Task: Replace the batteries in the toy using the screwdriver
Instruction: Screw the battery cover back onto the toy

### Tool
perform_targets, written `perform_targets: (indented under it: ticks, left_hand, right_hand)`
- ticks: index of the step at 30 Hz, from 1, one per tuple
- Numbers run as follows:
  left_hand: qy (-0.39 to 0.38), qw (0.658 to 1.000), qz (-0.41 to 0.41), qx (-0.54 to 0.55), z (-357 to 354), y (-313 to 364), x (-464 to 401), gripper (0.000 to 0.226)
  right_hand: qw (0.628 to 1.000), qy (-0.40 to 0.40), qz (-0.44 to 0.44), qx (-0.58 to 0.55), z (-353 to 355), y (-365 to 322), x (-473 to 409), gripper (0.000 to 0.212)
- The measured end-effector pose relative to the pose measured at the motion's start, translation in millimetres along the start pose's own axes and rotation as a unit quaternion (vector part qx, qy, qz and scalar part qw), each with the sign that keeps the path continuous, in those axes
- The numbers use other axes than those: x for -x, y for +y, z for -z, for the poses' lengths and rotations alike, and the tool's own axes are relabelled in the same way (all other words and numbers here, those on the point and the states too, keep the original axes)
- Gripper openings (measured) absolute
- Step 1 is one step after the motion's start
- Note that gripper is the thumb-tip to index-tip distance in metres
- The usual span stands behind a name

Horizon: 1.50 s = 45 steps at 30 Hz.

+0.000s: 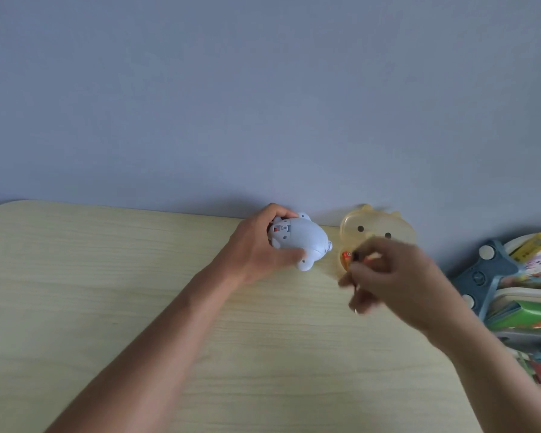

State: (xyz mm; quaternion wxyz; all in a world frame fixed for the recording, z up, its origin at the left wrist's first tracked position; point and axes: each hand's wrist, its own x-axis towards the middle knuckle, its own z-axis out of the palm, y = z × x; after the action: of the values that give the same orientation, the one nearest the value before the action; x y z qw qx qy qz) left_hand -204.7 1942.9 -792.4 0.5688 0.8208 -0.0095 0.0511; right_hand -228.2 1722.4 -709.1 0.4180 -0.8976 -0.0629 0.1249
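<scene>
A pale blue animal-shaped toy lies on its side near the far edge of the wooden table, its underside with a small hatch turned toward me. My left hand is shut around its left end. To the right, my right hand is blurred and closed on a thin screwdriver, whose metal tip pokes out below the fingers. Behind that hand stands a translucent yellow case with a face on it. An orange battery shows at its lower left.
A blue-grey wall rises directly behind the table's far edge. At the right edge of the table sits a blue-grey rack filled with colourful books and boxes.
</scene>
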Motion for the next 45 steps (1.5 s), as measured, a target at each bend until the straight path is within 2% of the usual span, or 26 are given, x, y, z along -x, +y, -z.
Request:
perform_targets:
  ticks: [2, 5, 8, 20, 24, 28, 32, 34, 41, 43, 45]
  left_hand:
    - [-0.001, 1.000, 0.001, 0.001, 0, 2, 0, 0.058]
    - [0.001, 1.000, 0.000, 0.002, 0, 3, 0, 0.056]
    - [0.000, 1.000, 0.003, 0.000, 0, 1, -1, 0.050]
    - [0.001, 1.000, -0.012, -0.009, -1, -3, -3, 0.046]
    - [0.004, 1.000, -0.009, -0.003, -2, -2, -3, 0.050]
    - [0.001, 1.000, -0.013, -0.025, -2, -2, -5, 0.044]
    - [0.005, 0.999, -0.009, -0.035, -3, -2, -6, 0.042]
    - [0.000, 0.999, -0.010, -0.037, -3, -2, -7, 0.042]
    - [-0.001, 0.999, -0.018, -0.040, -2, -1, -6, 0.033]
    - [-0.010, 0.999, -0.014, -0.036, -2, 0, -5, 0.050]
    - [-0.012, 0.999, -0.016, -0.029, -1, 1, -4, 0.055]
  right_hand:
    - [0.991, 0.045, 0.059, -0.110, 2, -16, -9, 0.009]
    - [0.971, 0.076, 0.136, -0.182, -6, -34, -29, 0.020]
    - [0.958, 0.074, 0.164, -0.224, -23, -40, -48, 0.022]
    - [0.961, 0.059, 0.156, -0.220, -48, -28, -67, 0.020]
    - [0.962, 0.051, 0.193, -0.186, -49, -30, -66, 0.022]
    - [0.961, 0.031, 0.255, -0.107, -51, -33, -66, 0.037]
    - [0.959, 0.054, 0.273, -0.058, -54, -36, -65, 0.021]
    - [0.957, 0.055, 0.274, -0.075, -57, -37, -64, 0.011]
    - [0.943, 0.035, 0.215, -0.251, -54, -41, -68, 0.017]
    - [0.939, 0.043, 0.204, -0.274, -55, -41, -70, 0.014]
    - [0.937, 0.047, 0.198, -0.283, -56, -40, -71, 0.019]
